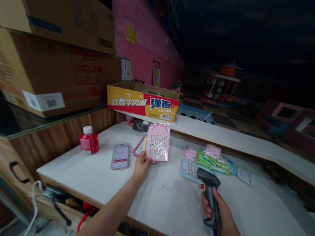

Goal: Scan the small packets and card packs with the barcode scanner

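Note:
My left hand [142,165] grips the lower edge of a pink card packet [158,142] in clear wrap, printed with a grid of small pictures, held upright over the table. Behind it, partly covered, lies another flat packet [139,146]. My right hand [218,206] is wrapped round the handle of a black barcode scanner [211,196], whose head points left and whose cable hangs down. Just beyond the scanner lies a light blue card packet [189,170]. Farther back is a pile of pink and green packets [214,159].
A red bottle with a white cap [89,141] and a blurred-out device [121,156] stand on the white table [87,170]. A yellow and red noodle carton [143,101] sits on the ledge behind. Cardboard boxes [50,70] are stacked at left. Dark bags [140,125] lie under the ledge.

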